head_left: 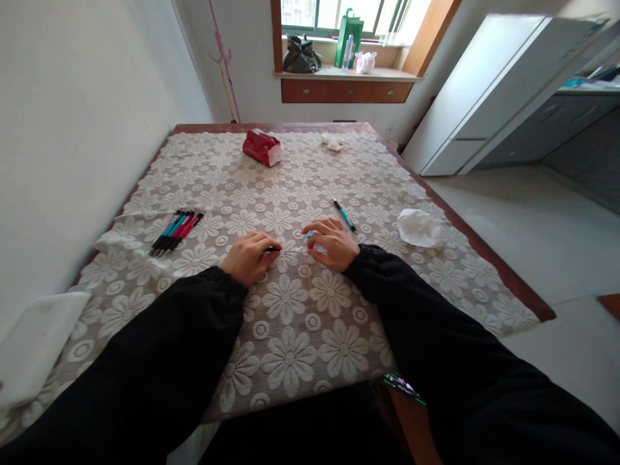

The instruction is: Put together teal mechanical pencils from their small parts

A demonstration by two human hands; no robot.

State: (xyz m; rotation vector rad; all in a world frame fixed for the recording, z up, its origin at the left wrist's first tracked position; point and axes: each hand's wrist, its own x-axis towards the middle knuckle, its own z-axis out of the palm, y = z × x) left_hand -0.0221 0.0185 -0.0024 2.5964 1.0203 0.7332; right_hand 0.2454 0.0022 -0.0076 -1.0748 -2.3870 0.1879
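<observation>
My left hand (249, 257) is closed, with thumb and fingertips pinching a short black pen part (272, 249). From it a thin, pale rod with a dark line, like a pen refill (293, 250), runs level across to my right hand (334, 244). My right thumb and a finger pinch the refill's other end, while the remaining fingers curl above. A bit of turquoise (310, 237) shows among the right fingers; its full shape is hidden. Just beyond the right hand, a turquoise and black pen (345, 215) lies slanted on the lace tablecloth (289, 361).
Several turquoise, red and black pens (175, 232) lie side by side at the left. A red tissue pack (262, 147) and crumpled tissue (332, 142) are at the back. White crumpled wrapping (419, 227) lies right; a white box-like object (41, 345) sits at the near left edge.
</observation>
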